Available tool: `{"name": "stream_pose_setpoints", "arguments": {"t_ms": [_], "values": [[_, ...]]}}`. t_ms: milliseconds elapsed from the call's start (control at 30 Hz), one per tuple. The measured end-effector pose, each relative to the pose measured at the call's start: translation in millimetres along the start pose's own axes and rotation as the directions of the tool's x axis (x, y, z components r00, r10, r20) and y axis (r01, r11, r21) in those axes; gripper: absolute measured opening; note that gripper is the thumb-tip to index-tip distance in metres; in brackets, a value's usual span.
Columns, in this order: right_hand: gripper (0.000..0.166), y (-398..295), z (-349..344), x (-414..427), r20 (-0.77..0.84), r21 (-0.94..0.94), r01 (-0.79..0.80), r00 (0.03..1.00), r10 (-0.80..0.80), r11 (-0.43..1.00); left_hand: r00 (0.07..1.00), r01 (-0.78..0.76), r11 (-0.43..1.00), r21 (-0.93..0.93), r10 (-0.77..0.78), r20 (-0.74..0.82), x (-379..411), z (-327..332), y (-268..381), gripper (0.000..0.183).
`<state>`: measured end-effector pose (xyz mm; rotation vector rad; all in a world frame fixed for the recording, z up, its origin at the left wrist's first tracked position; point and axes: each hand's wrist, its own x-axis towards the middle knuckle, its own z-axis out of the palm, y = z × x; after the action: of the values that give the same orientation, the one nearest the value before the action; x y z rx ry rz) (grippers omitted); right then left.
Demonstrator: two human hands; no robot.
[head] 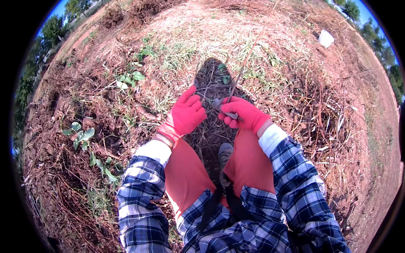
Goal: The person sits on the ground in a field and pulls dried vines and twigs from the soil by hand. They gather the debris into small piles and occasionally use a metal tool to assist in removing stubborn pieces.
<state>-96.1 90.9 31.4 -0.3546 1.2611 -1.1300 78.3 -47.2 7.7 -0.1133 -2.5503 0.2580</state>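
Note:
My right hand (243, 114), in a red work glove, grips a long thin dry plant stem (243, 68) that rises away up the view. A small grey-brown piece of plant matter (232, 115) lies across the same fingers, with a pale grey tuft (217, 103) beside it; I cannot tell exactly what these are. Just to the left, my left hand (189, 111) wears a matching glove. Its fingers are curled and its index finger points forward, so whatever may be inside is hidden. Both hands hover above my knees, apart from each other.
Dry grass and stalks (322, 107) cover the ground. Green leafy plants (83, 135) grow at the left, others (129, 78) further forward. A white container (326, 38) sits far right. My shoe (225, 151) shows between my knees, and my shadow (212, 71) falls ahead.

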Motion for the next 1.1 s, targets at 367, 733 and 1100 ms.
{"name": "stream_pose_setpoints", "arguments": {"t_ms": [367, 733, 1100], "values": [[0.040, 7, -8, 12, -0.051, 0.426, 0.269, 0.960, -0.274, 0.863, 0.486, 0.821, 0.350, -0.452, -0.843, 0.229, 42, 37, 33, 0.027], [0.031, 7, -14, 13, -0.073, 0.295, 0.313, 0.949, -0.305, 0.903, 0.385, 0.790, -0.141, -0.596, -0.643, 0.662, 55, 3, 24, 0.030], [0.040, -20, -34, -3, 0.101, -0.938, 0.338, 0.059, -0.993, -0.075, 0.929, 0.350, 0.937, 0.006, -0.347, 0.129, -38, -9, -13, 0.017]]}}
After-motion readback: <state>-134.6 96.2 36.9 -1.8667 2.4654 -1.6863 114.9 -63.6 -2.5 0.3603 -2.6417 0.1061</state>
